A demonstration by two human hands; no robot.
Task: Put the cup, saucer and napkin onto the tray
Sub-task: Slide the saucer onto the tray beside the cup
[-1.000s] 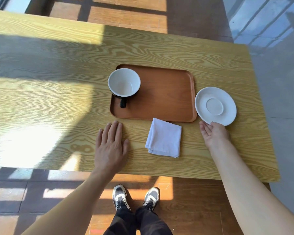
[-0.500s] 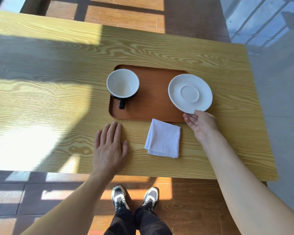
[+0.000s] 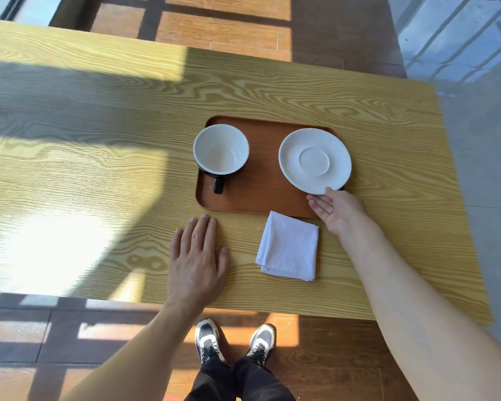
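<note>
A brown wooden tray [image 3: 261, 186] lies on the table. On its left side stands a cup [image 3: 221, 153], white inside and black outside, handle pointing toward me. A white saucer [image 3: 315, 161] is over the tray's right side, and my right hand [image 3: 337, 211] holds its near rim with the thumb on top and fingers beneath. Whether the saucer rests on the tray or hovers just above it is unclear. A folded white napkin [image 3: 288, 246] lies on the table just in front of the tray. My left hand [image 3: 197, 257] rests flat on the table, left of the napkin.
The yellow wood-grain table [image 3: 99, 169] stretches far to the left, partly in bright sunlight. Its near edge runs just behind my wrists, and its right edge lies beyond the tray. My shoes [image 3: 235, 341] stand on the wooden floor below.
My right hand carried the saucer from the table right of the tray leftward and over the tray's right side. The left hand, cup and napkin stayed in place.
</note>
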